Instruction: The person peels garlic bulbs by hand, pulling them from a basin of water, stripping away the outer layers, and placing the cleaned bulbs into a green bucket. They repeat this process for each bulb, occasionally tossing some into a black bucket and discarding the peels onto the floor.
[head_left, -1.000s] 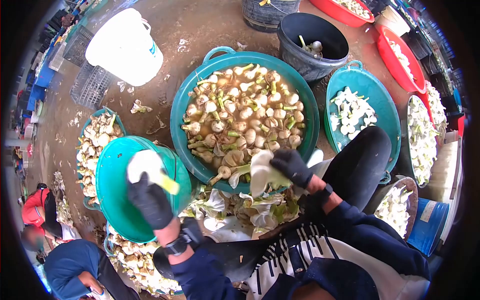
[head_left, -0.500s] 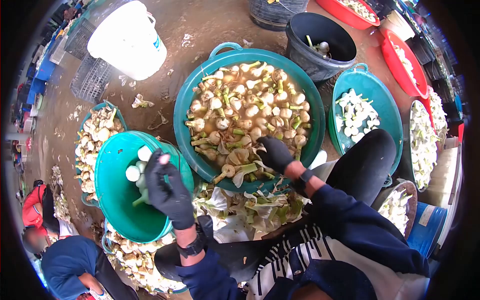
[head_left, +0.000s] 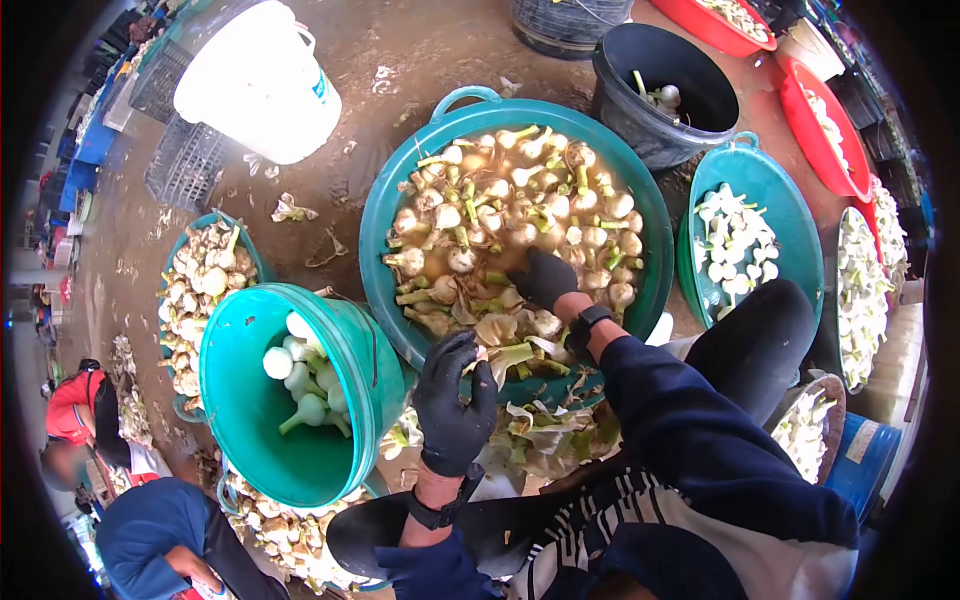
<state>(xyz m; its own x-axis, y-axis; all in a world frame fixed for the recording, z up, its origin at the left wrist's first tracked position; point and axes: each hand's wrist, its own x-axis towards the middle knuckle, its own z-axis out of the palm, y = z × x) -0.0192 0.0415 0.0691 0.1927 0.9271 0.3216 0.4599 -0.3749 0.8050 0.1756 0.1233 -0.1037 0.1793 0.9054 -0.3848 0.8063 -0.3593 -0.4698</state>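
Observation:
In front of me a wide teal tub (head_left: 655, 290) holds muddy water crowded with garlic bulbs (head_left: 462, 259) on cut green stems. My right hand (head_left: 545, 279), in a black glove, reaches down among these bulbs; its fingertips are hidden there. My left hand (head_left: 455, 405), also black-gloved with one bare fingertip, hovers by the tub's near rim. Its fingers are bent and apart from the thumb, with nothing visible between them. Left of it, a tilted green bucket (head_left: 235, 430) contains several clean white peeled bulbs (head_left: 312, 410).
Loose peelings (head_left: 550, 440) lie below the tub. Unpeeled garlic fills a basin (head_left: 205, 270) at left. A black bucket (head_left: 625, 110), a teal basin (head_left: 800, 235) of white bulbs and red basins (head_left: 850, 170) stand right. A white bucket (head_left: 255, 85) is upper left; another person (head_left: 165, 535) sits lower left.
My left hand has moved right, from over the green bucket to the tub's near edge. My right hand has shifted slightly up among the bulbs. The view has swung a little.

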